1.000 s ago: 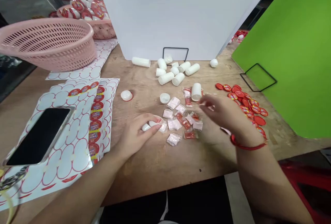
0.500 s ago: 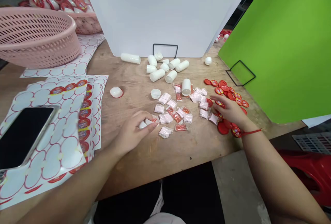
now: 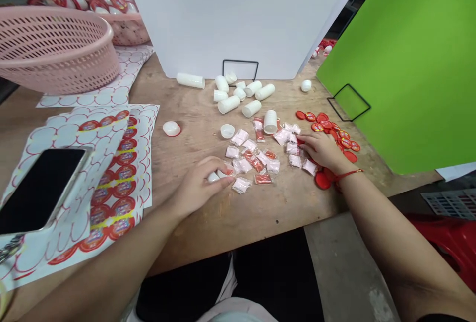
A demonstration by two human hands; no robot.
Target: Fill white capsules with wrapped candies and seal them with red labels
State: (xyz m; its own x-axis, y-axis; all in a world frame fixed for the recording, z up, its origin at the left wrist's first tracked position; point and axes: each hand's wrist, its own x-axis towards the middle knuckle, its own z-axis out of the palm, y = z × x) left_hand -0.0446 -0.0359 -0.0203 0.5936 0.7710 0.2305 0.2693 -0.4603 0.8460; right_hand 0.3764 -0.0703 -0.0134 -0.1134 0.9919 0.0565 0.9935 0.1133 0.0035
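My left hand point(image 3: 201, 181) is closed around small white plastic shell halves point(image 3: 224, 173), with a bit of red showing at its fingertips. It rests at the left edge of a spread of small pink and red sachets point(image 3: 256, 163). On the right, my right hand point(image 3: 323, 151) reaches over a scatter of red round discs point(image 3: 323, 180), some with printed faces. Its fingertips pinch a red disc point(image 3: 299, 141) at the border of the sachets, mostly hidden by the fingers. A white egg-shaped shell point(image 3: 171, 128) with a red underside lies farther left.
White plastic tubes point(image 3: 228, 104) and a shallow cup point(image 3: 227, 131) lie at mid-table. Printed sticker sheets point(image 3: 67, 136), a phone point(image 3: 40, 188) and a pink basket point(image 3: 55, 59) occupy the left. White point(image 3: 238, 19) and green point(image 3: 412, 74) panels stand behind.
My right hand has moved a little left from over the discs, and its fingers have closed over the red disc beside the sachets. The left hand keeps its hold; the view has shifted slightly.
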